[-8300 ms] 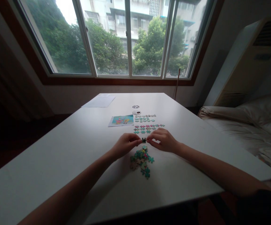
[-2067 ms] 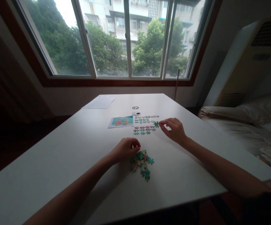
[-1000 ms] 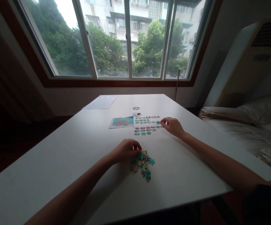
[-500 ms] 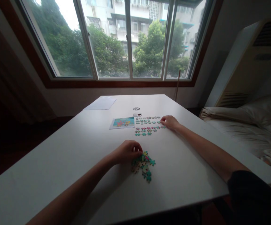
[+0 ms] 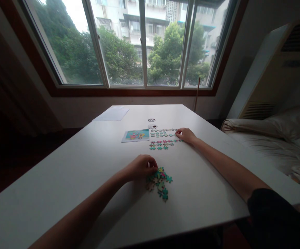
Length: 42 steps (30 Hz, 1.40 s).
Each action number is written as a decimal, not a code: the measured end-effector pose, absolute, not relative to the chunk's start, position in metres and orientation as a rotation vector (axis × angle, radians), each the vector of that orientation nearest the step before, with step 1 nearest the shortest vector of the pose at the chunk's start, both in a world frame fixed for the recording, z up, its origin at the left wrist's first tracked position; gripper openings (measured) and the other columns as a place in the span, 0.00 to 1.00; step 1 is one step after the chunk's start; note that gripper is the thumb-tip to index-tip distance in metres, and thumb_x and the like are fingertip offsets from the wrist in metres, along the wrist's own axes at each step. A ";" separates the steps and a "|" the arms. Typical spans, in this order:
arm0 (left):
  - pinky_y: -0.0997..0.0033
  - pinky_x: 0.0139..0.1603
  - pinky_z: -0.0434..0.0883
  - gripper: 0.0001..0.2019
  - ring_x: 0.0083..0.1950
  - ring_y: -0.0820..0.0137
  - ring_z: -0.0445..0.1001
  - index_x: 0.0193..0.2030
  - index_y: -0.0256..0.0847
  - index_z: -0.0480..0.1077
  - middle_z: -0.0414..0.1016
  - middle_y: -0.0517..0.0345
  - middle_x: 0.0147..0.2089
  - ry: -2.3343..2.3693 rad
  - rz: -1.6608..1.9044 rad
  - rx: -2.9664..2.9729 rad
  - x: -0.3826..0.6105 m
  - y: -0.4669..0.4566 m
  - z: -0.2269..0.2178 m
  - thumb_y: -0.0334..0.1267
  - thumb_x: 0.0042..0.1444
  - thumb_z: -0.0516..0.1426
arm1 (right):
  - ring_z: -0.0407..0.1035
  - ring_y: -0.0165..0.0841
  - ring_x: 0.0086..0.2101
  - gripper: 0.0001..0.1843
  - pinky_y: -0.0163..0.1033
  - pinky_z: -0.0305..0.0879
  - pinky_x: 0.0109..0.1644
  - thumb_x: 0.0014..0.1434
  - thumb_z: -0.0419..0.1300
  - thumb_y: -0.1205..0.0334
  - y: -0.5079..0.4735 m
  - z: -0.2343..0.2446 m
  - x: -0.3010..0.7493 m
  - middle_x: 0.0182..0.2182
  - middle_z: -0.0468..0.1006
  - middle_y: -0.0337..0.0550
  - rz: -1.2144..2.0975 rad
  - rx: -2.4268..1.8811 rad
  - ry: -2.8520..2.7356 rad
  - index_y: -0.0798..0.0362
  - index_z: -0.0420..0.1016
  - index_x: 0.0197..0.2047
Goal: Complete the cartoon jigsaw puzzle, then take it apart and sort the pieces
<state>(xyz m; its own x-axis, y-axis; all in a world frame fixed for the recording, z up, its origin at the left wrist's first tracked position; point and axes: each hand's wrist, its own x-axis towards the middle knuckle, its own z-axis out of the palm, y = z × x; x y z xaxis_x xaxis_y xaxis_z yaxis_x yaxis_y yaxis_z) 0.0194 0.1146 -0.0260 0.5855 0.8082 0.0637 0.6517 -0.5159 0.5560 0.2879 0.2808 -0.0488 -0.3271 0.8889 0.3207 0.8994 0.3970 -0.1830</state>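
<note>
A loose heap of teal and pink jigsaw pieces (image 5: 159, 183) lies on the white table (image 5: 93, 166) in front of me. My left hand (image 5: 140, 167) rests curled at the heap's left edge, fingertips touching the pieces. Farther off, several pieces are laid out in rows (image 5: 163, 138). My right hand (image 5: 186, 135) is stretched out to the right end of those rows, fingers bent down onto the table; whether a piece is under them is hidden. A small colourful reference picture (image 5: 136, 135) lies left of the rows.
Two small round objects (image 5: 152, 123) sit beyond the rows, and a sheet of paper (image 5: 112, 114) lies at the table's far left. A wide window is behind the table. A tall white unit and a bed with pale bedding (image 5: 277, 135) stand to the right.
My right hand carried a teal piece from the near heap out to the far rows and settled at their right end. My left hand dropped onto the heap's edge and stayed.
</note>
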 end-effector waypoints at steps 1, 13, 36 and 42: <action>0.78 0.28 0.62 0.09 0.27 0.74 0.66 0.31 0.36 0.73 0.70 0.58 0.27 1.161 0.430 2.340 0.019 0.114 -0.025 0.38 0.49 0.54 | 0.68 0.30 0.30 0.10 0.32 0.57 0.33 0.52 0.55 0.58 0.280 -0.048 0.287 0.32 0.77 0.39 -0.044 -1.536 -2.289 0.49 0.75 0.35; 0.77 0.30 0.62 0.08 0.28 0.74 0.66 0.31 0.36 0.73 0.71 0.58 0.28 1.162 0.405 2.352 0.020 0.114 -0.025 0.38 0.49 0.55 | 0.65 0.26 0.26 0.09 0.31 0.59 0.32 0.55 0.54 0.60 0.217 -0.031 0.266 0.29 0.74 0.40 0.023 -1.154 -2.322 0.53 0.74 0.34; 0.78 0.26 0.58 0.09 0.26 0.76 0.60 0.26 0.34 0.68 0.65 0.63 0.24 1.026 0.597 1.956 0.028 0.110 -0.023 0.40 0.44 0.59 | 0.65 0.25 0.26 0.07 0.31 0.61 0.32 0.54 0.55 0.64 0.133 -0.035 0.239 0.26 0.74 0.40 0.324 -0.774 -2.429 0.54 0.74 0.33; 0.76 0.27 0.58 0.10 0.25 0.77 0.60 0.25 0.34 0.68 0.66 0.63 0.22 1.034 0.660 1.836 0.029 0.111 -0.022 0.40 0.42 0.61 | 0.65 0.25 0.26 0.07 0.31 0.62 0.32 0.55 0.55 0.64 0.130 -0.033 0.238 0.26 0.74 0.40 0.348 -0.748 -2.434 0.54 0.74 0.33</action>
<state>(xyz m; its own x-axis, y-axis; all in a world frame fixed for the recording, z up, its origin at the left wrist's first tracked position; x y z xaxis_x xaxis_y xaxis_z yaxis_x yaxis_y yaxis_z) 0.0288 0.1114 -0.0221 0.5078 0.8613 0.0198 0.3811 -0.2452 0.8914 0.2384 0.1303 -0.0331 -0.6852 0.5806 0.4398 0.4340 0.8103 -0.3937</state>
